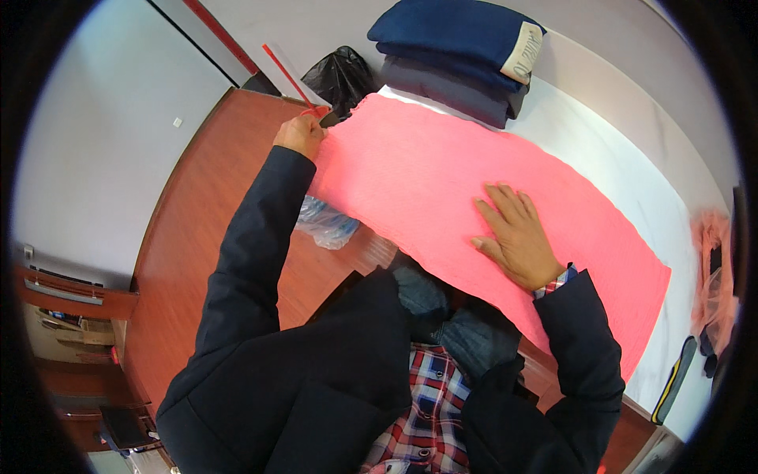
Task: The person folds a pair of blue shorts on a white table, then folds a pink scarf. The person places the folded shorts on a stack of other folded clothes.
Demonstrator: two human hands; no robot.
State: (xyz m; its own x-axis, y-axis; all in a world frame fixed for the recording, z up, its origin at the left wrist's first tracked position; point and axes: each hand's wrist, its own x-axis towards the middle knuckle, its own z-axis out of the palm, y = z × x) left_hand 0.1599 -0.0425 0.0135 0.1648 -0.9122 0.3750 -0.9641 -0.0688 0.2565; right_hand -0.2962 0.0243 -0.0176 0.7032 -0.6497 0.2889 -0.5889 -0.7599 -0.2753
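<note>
A long pink textured cloth (414, 172), possibly a towel, lies spread over a white tabletop (633, 189). Its near edge hangs past the table's front, above my knees. At the cloth's left end, my left hand (301, 136) has its fingers closed on the edge; the fingertips are partly hidden. My right hand (518, 240) rests palm down on the cloth right of the middle, fingers apart and holding nothing. Most of the surface around that hand looks flat.
Folded dark blue and grey fabric (450, 41) is stacked behind the cloth. On the right are a dark, yellow-striped flat object (674, 379) and an orange plastic bag (712, 272). Left of the table are a black bag (340, 77), a red-handled tool (287, 74) and a clear bag (325, 225).
</note>
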